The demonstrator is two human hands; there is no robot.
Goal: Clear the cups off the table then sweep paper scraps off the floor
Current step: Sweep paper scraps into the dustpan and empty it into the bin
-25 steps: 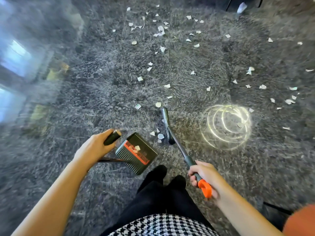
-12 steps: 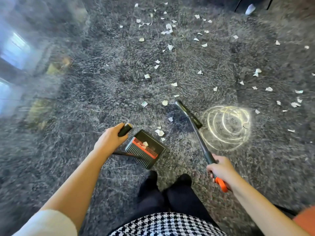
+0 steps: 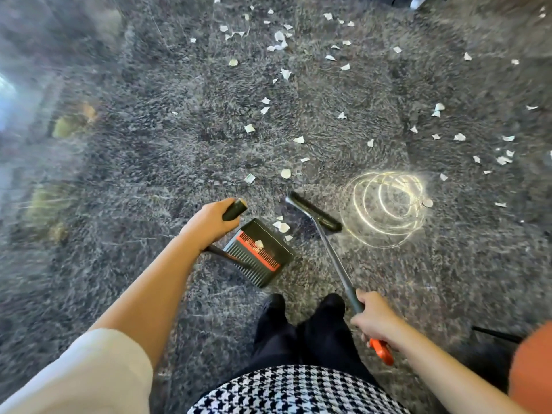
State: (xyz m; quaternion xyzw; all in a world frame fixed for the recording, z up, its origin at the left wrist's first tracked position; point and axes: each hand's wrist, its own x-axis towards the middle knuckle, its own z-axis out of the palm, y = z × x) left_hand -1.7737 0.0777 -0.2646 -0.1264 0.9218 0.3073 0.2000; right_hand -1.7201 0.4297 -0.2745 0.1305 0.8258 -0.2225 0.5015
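From the head view, the person looks down at a grey shaggy carpet (image 3: pixel 149 162) covering the floor. The left hand (image 3: pixel 209 224) is curled round the black top of the dustpan handle (image 3: pixel 235 209), fingers wrapped closed on it. The dustpan (image 3: pixel 260 252), black with a red strip and comb teeth, rests on the carpet just beside that hand, and one white scrap (image 3: pixel 258 244) lies inside it. The right hand (image 3: pixel 376 321) grips the broom shaft (image 3: pixel 337 264) near its upper end, fingers closed round it, with the orange grip end (image 3: pixel 382 351) sticking out below the hand. The broom head (image 3: pixel 313 212) sits on the carpet, just beside the mouth of the dustpan. A few paper scraps (image 3: pixel 282 227) lie between the broom head and the dustpan mouth. Many more scraps (image 3: pixel 298 140) are scattered over the carpet beyond the broom and off to the right. A bright ring of light (image 3: pixel 388 204) falls on the carpet right next to the broom head. Black shoes (image 3: pixel 301 306) stand between the two arms, below the dustpan, and a houndstooth garment (image 3: pixel 298 389) fills the lower middle.
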